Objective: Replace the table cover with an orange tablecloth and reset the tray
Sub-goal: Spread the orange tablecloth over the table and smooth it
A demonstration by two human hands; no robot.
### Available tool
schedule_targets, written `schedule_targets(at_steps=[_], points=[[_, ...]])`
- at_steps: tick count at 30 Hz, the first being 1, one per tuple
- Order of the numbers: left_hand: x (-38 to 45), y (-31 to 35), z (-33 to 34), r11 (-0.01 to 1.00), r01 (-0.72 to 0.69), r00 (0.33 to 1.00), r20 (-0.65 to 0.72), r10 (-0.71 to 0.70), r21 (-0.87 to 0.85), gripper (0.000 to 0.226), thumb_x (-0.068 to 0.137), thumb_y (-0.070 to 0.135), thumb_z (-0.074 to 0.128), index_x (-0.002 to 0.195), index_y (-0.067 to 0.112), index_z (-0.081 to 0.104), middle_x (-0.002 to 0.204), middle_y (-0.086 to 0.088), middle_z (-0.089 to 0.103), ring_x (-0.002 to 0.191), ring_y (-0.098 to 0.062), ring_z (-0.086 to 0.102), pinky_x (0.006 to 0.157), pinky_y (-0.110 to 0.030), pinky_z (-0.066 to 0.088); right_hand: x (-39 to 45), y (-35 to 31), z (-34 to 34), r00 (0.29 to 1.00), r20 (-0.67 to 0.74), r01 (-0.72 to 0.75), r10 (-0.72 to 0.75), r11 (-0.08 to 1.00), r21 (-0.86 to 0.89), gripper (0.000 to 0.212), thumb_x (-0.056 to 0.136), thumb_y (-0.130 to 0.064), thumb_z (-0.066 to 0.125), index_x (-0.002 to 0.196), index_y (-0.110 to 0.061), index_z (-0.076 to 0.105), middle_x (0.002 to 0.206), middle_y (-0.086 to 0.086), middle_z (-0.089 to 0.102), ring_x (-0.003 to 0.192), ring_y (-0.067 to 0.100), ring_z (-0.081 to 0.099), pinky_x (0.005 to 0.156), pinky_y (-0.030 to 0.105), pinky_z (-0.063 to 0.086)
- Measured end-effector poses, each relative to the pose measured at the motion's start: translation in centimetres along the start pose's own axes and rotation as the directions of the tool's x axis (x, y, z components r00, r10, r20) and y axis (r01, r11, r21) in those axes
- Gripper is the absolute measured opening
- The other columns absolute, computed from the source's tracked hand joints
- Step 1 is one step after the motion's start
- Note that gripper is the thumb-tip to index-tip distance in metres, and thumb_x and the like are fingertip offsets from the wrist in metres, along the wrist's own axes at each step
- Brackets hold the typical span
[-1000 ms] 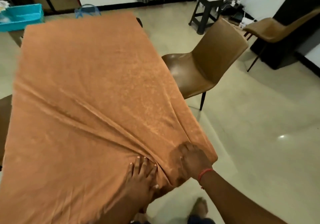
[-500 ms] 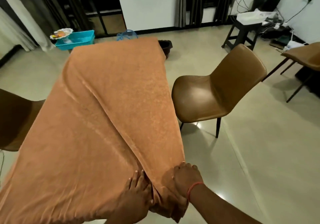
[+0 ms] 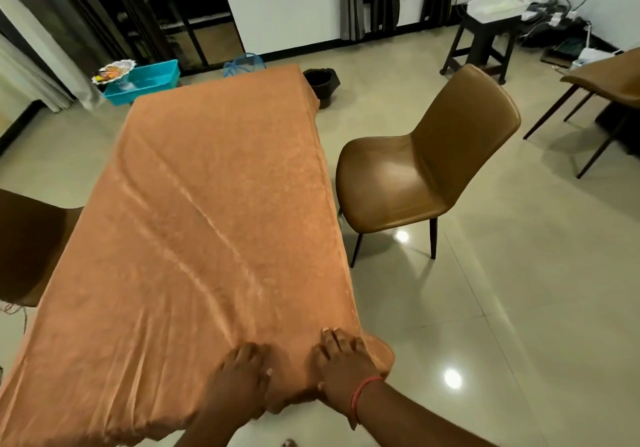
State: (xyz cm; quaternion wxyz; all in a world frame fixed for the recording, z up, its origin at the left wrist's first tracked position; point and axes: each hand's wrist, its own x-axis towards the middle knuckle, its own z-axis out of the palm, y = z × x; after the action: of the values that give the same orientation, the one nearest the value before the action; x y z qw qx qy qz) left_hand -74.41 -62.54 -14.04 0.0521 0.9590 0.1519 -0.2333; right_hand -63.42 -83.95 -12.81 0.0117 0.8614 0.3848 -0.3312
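Covering the whole table, the orange tablecloth (image 3: 207, 225) shows long creases fanning out from its near right corner, where you press your left hand (image 3: 242, 377) and right hand (image 3: 341, 360) flat, fingers straight, gripping nothing. Tabletop is fully hidden; the cloth's near-left edge is cut off by the frame.

You have one orange tablecloth (image 3: 207, 238), two hands (image 3: 242, 374) on its near edge, three brown chairs (image 3: 426, 169), one teal tray (image 3: 145, 81), one dark stool (image 3: 485, 44) and one black bin (image 3: 322, 81).
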Motion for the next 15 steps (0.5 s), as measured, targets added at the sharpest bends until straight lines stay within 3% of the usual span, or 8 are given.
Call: schedule_targets(at_steps=[2,3,6,9,11,15], points=[[-0.1,-2.0,1.3,0.996,0.062,0.998,0.026,-0.064,0.057,0.058,0.075,0.057,0.042,0.121,0.028,0.064,0.115,0.001,0.06,0.097,-0.026,0.063,0.071,-0.044,0.055,0.2,-0.6,-0.1,0.998,0.038,-0.047,0.047,0.999,-0.022,0.064,0.101,-0.038,0.041,0.156,-0.015,0.017,0.166,0.017,-0.004,0.152,0.038,-0.002,0.117,0.061,0.006],[0.0,-3.0,1.8,0.993,0.1,0.995,0.016,-0.101,0.065,0.061,0.074,0.058,0.045,0.124,0.027,0.063,0.117,-0.002,0.06,0.099,-0.03,0.063,0.072,-0.048,0.055,0.4,-1.0,-0.2,0.996,0.046,-0.068,0.07,0.997,-0.039,0.063,0.102,-0.037,0.039,0.156,-0.014,0.017,0.165,0.019,-0.003,0.151,0.04,-0.001,0.117,0.061,0.006],[0.1,-5.2,2.2,0.989,0.127,0.992,-0.008,-0.127,0.08,0.071,0.076,0.062,0.048,0.138,0.028,0.05,0.139,-0.004,0.051,0.122,-0.034,0.051,0.087,-0.058,0.049,1.2,-2.8,-0.7,0.992,0.005,-0.127,0.128,0.989,-0.081,0.06,0.101,-0.034,0.04,0.154,-0.01,0.024,0.161,0.028,0.011,0.146,0.047,0.015,0.117,0.061,0.011],[0.3,-5.9,2.5,0.991,0.112,0.994,-0.014,-0.111,0.076,0.073,0.082,0.067,0.044,0.145,0.029,0.041,0.151,-0.005,0.041,0.136,-0.035,0.038,0.096,-0.064,0.041,1.8,-3.9,-0.8,0.984,-0.104,-0.148,0.146,0.989,-0.019,0.054,0.1,-0.037,0.037,0.148,-0.013,0.033,0.154,0.024,0.028,0.14,0.042,0.028,0.114,0.057,0.017],[0.4,-6.2,3.3,0.995,0.092,0.996,-0.014,-0.091,0.049,0.071,0.087,0.067,0.035,0.146,0.027,0.039,0.154,-0.009,0.038,0.138,-0.039,0.036,0.096,-0.067,0.038,2.2,-4.7,-0.7,0.982,-0.128,-0.135,0.137,0.991,0.024,0.055,0.099,-0.041,0.035,0.149,-0.019,0.029,0.159,0.018,0.018,0.145,0.041,0.019,0.116,0.057,0.017],[-0.2,-6.2,4.9,0.999,0.043,0.998,-0.048,-0.043,0.003,0.08,0.093,0.067,0.013,0.146,0.017,0.045,0.155,-0.017,0.036,0.141,-0.044,0.031,0.102,-0.071,0.023,2.3,-6.7,0.4,0.979,-0.04,-0.197,0.2,0.979,0.058,0.064,0.102,-0.043,0.037,0.156,-0.022,0.01,0.165,0.015,-0.008,0.151,0.04,-0.007,0.118,0.06,0.007]])
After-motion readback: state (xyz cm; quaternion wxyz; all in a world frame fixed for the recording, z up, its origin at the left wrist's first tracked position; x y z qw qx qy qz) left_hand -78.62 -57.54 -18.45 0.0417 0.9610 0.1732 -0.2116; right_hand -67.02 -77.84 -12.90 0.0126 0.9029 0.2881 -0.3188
